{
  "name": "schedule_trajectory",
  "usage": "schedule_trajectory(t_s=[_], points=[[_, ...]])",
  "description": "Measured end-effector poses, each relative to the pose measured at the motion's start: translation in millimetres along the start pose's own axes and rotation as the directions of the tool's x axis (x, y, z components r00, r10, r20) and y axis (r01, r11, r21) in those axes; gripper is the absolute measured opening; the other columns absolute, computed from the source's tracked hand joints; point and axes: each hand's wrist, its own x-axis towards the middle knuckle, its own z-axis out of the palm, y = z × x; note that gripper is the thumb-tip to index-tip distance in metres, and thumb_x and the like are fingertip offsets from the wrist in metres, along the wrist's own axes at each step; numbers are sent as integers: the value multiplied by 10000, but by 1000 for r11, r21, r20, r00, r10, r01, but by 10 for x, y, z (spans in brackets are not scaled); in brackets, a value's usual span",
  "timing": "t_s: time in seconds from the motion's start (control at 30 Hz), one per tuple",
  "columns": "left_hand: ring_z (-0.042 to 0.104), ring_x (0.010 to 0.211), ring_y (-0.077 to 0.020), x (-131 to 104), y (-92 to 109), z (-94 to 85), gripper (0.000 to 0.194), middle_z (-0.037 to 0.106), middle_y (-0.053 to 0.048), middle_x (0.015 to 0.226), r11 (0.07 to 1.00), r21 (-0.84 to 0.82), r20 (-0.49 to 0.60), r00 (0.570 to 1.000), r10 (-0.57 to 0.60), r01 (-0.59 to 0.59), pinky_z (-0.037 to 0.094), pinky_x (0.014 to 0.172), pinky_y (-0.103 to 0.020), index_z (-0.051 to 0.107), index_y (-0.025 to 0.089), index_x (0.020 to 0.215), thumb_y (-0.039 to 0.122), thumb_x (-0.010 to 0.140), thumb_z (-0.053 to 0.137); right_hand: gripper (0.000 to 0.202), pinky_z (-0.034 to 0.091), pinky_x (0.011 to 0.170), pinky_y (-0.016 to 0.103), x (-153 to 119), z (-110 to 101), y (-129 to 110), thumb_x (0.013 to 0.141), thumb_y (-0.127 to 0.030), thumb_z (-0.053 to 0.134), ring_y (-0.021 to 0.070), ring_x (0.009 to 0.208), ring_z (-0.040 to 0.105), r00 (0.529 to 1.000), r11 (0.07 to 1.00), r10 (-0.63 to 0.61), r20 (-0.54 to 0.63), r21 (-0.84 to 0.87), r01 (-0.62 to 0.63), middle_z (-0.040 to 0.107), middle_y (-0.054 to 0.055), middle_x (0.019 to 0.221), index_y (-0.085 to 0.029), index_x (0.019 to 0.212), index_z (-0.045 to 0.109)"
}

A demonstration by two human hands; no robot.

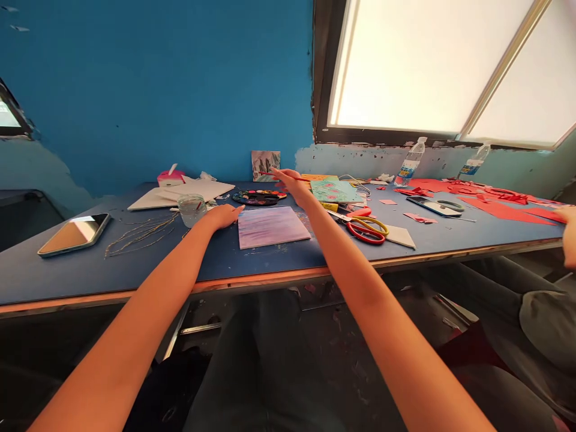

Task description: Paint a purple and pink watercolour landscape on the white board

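A paintbrush [302, 179] with a red handle is in my right hand [291, 183], whose fingers are closed round it. The brush is raised in front of a small picture [261, 161] leaning against the wall. Below lies a square board [272, 229] painted in purple and pale blue streaks. At its left edge my left hand [224, 216] rests on the table with fingers stretched out, holding nothing. Behind the board sits a dark paint palette [256, 200] with several colours. A clear plastic cup [192, 210] stands just left of my left hand.
On the left lie a phone [75, 234], loose string [141, 234], white boards [193, 189] and a pink tissue pack [171, 178]. To the right are scissors [366, 231], a second phone [432, 206], red paper [504, 207], bottles [410, 165] and another person's hand [569, 231].
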Motion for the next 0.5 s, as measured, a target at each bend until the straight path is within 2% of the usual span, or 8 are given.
schedule_trajectory(t_s=[0.07,0.1,0.17,0.23,0.33,0.4,0.5], points=[[686,994,-228,-6,8,-7,484,718,-74,1004,1000,-2,-1,1000,-16,16,521,994,-452,693,136,972,574,1030,496,383,437,585,173,-150,-342,44,894,-535,669,74,641,565,996,989,88,-6,119,-86,723,39,839,-170,779,655],[686,996,-229,-7,12,-10,492,718,-75,1003,1000,-3,-3,1000,-23,23,518,995,-452,693,136,966,580,1030,490,405,459,602,183,-224,-499,56,889,-569,657,85,669,591,995,986,100,16,133,-101,739,51,869,-173,811,682],[682,1007,-232,-5,18,-13,504,717,-78,1011,999,-5,-11,999,-34,34,511,1000,-451,691,138,956,588,1031,477,386,519,683,208,-351,-734,48,862,-587,676,116,827,663,990,969,107,97,214,-125,765,48,1062,-213,943,728],[679,1001,-231,-2,18,-11,514,715,-78,1007,999,-6,-16,999,-42,42,509,994,-445,689,140,946,594,1033,464,337,537,718,211,-437,-827,1,821,-556,736,123,897,676,986,962,92,136,244,-124,767,25,1091,-235,926,731],[683,931,-219,2,7,-3,528,711,-70,952,999,-4,-7,999,-46,46,527,946,-423,690,144,931,600,1036,446,406,523,683,195,-520,-713,-105,798,-570,761,116,790,676,986,956,24,166,284,-71,727,10,782,-208,674,627],[683,903,-213,6,-7,3,515,709,-68,944,999,0,-3,999,-45,45,541,913,-412,691,143,950,596,1034,460,491,539,691,209,-571,-536,-188,831,-634,697,127,749,690,961,945,-16,276,319,-76,682,13,680,-198,630,595],[684,947,-218,18,-30,13,457,712,-74,1015,999,6,-12,999,-35,35,551,918,-412,691,149,1018,572,1020,521,497,577,746,260,-641,-242,-308,869,-643,647,162,789,720,841,954,-35,540,268,-132,730,52,764,-171,718,682]])
